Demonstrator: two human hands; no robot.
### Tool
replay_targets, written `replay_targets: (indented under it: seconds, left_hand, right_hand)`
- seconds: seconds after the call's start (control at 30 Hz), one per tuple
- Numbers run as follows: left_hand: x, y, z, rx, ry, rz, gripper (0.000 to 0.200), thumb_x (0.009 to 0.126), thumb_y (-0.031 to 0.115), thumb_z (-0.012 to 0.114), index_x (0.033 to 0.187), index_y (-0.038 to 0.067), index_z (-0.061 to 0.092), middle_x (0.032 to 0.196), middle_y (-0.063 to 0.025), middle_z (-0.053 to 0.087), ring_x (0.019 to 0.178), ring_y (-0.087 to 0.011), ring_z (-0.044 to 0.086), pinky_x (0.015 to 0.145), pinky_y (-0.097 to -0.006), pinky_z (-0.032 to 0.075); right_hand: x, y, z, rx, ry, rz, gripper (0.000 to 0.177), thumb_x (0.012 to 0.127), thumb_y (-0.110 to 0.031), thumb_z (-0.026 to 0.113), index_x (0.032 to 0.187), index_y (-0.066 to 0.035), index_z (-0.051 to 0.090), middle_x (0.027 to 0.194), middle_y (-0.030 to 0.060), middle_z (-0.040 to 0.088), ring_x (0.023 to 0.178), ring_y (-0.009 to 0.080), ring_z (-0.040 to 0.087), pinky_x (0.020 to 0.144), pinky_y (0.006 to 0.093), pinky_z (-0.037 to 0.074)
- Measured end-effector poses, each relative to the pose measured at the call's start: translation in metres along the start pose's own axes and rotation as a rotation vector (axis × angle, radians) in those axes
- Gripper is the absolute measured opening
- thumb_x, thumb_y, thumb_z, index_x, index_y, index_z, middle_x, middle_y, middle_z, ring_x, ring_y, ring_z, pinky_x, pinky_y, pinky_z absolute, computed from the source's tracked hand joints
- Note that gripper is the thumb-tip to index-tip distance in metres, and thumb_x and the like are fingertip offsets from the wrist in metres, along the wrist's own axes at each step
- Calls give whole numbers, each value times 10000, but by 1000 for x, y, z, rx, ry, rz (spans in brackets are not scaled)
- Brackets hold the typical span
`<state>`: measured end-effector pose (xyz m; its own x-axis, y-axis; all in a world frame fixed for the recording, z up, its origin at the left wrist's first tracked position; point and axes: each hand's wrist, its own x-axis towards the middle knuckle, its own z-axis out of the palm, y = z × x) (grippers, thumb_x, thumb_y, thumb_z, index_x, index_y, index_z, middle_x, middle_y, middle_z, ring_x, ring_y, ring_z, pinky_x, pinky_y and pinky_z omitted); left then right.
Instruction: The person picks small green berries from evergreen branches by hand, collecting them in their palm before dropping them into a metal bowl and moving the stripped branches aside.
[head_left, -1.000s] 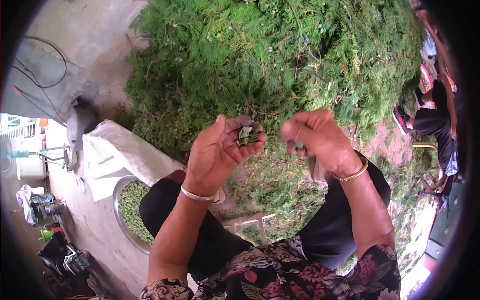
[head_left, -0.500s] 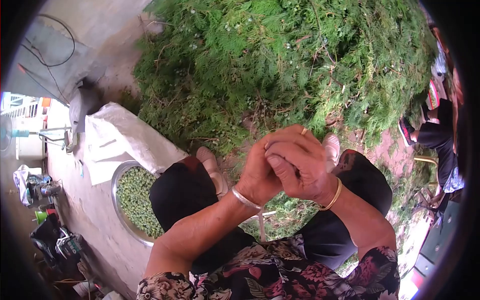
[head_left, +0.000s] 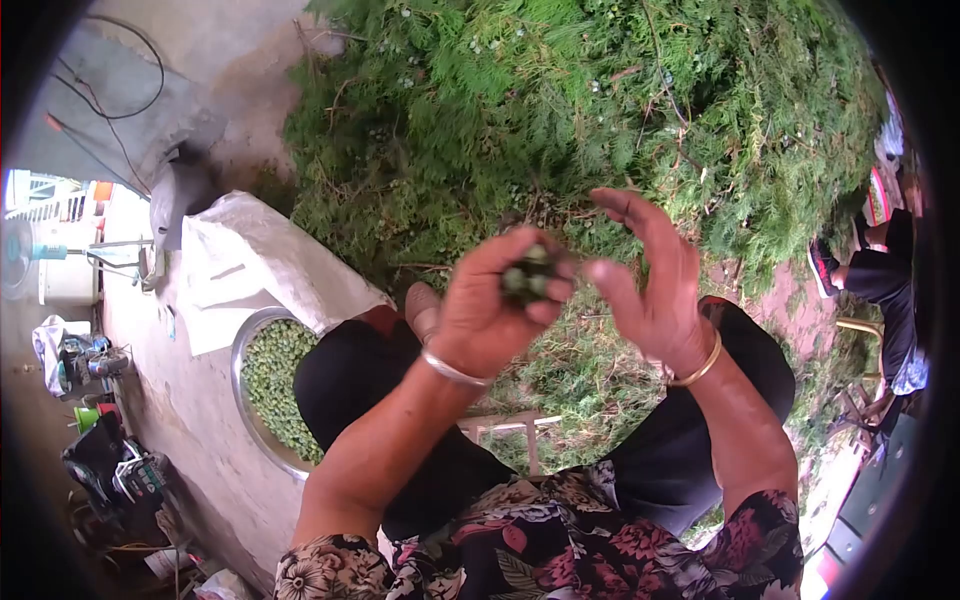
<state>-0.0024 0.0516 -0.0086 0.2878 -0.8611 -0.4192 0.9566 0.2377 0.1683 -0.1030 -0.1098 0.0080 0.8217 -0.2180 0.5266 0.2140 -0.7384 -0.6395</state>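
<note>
My left hand (head_left: 490, 300) is curled around a handful of small green cones (head_left: 530, 272), which show between its blurred fingers. To its right my right hand (head_left: 655, 285) is raised, thumb and fingers apart, with nothing in it. Both hands are above my parted knees, in front of a big heap of green conifer branches (head_left: 560, 110). Beside my left knee, a round metal basin (head_left: 239, 390) holds many similar green cones (head_left: 283, 385).
A white sack (head_left: 270, 245) lies between the basin and the heap. Leaf scraps (head_left: 580, 385) litter the ground between my legs. At the far right, another person's leg (head_left: 875, 275) is visible. Assorted household items (head_left: 120, 465) stand along the left side.
My hands were clasped together and have parted. The left one moved left and now shows green cones in its grip, while the right one opened and rose to the right.
</note>
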Motion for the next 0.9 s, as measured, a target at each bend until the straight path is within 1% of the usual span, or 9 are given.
replay_targets:
  seconds: [0.17, 0.3, 0.37, 0.43, 0.5, 0.6, 0.77, 0.83, 0.9]
  left_hand:
    - [-78, 100, -9, 117, -293, 335, 255, 943, 247, 487, 944, 10, 580, 856, -84, 492, 684, -127, 456, 459, -200, 433]
    - [-184, 159, -56, 373, 160, 709, 184, 925, 215, 521, 945, 35, 551, 863, -118, 536, 714, -173, 516, 461, -217, 427]
    - [-228, 161, -94, 457, 708, 870, 150, 909, 180, 545, 910, 30, 557, 853, -128, 553, 737, -189, 536, 518, -250, 455]
    - [-287, 168, -173, 691, 781, 856, 196, 886, 164, 578, 997, 3, 586, 912, -157, 594, 789, -205, 563, 612, -278, 482]
    - [-318, 154, -196, 1158, 1165, 525, 365, 834, 201, 649, 1103, -38, 590, 968, -174, 603, 830, -202, 575, 692, -285, 489]
    - [-366, 158, -317, 1809, 1555, 529, 505, 775, 266, 724, 1153, -35, 578, 976, -109, 616, 847, -179, 578, 662, -334, 508]
    - [-268, 186, -207, 1346, 1241, 235, 393, 795, 250, 694, 1054, -34, 614, 879, -86, 616, 851, -170, 586, 598, -374, 508]
    - [-217, 214, -200, 2042, 927, 173, 472, 762, 233, 681, 1082, -100, 586, 983, -206, 651, 904, -264, 622, 771, -373, 506]
    - [-147, 206, -161, 2081, 807, 157, 481, 736, 229, 693, 1075, -99, 595, 957, -237, 643, 910, -313, 626, 809, -371, 485]
  right_hand:
    - [4, 7, 3, 101, 45, 292, 312, 851, -165, 659, 1045, 49, 543, 902, 184, 662, 829, 271, 676, 727, 344, 536]
    - [5, 5, 6, 78, -15, 316, 228, 825, -104, 668, 977, 34, 568, 825, 163, 672, 771, 270, 683, 675, 344, 538]
    - [5, 5, 7, 49, -97, 327, 214, 815, -80, 666, 966, 40, 575, 834, 184, 667, 779, 295, 681, 666, 344, 535]
    - [5, 3, 8, 52, -115, 339, 208, 812, -73, 663, 964, 42, 579, 825, 191, 664, 780, 304, 680, 660, 346, 534]
    - [4, 2, 9, 52, -137, 357, 203, 810, -65, 661, 962, 44, 583, 816, 198, 661, 781, 312, 679, 655, 347, 533]
    - [6, 7, 5, 18, -153, 365, 201, 808, -56, 658, 970, 41, 591, 792, 203, 657, 767, 315, 676, 647, 351, 533]
    - [15, 14, -7, 49, 14, 455, 189, 821, -60, 662, 966, 47, 607, 746, 144, 660, 668, 174, 643, 600, 284, 509]
    - [18, 11, -13, 93, 39, 512, 180, 831, -67, 664, 954, 55, 614, 734, 97, 657, 656, 104, 598, 581, 249, 485]
    - [17, 9, -19, 216, 107, 610, 181, 836, -75, 665, 947, 60, 618, 745, 82, 660, 664, 91, 590, 568, 245, 477]
